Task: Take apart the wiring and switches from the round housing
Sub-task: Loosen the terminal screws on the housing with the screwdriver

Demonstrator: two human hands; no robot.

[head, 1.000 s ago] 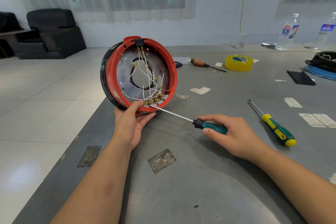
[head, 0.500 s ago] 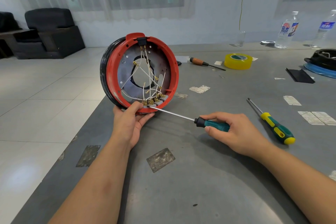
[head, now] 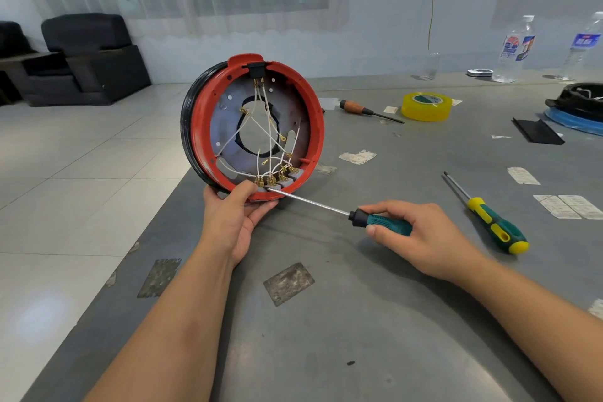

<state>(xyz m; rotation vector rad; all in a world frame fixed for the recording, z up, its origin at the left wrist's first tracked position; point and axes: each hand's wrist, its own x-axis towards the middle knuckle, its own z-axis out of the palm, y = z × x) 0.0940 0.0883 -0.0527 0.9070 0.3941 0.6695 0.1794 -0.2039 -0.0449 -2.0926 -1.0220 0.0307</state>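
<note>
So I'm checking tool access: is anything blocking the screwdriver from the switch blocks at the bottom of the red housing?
Nothing visible blocks it. The screwdriver in the right hand already reaches the grey switch blocks. The left hand holds the red housing beside them, thumb close to the tip.

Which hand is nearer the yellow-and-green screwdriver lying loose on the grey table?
Right. The right hand grips the teal-handled screwdriver just left of the yellow-and-green screwdriver, not touching it. The left hand is farther left, holding the red round housing.
</note>
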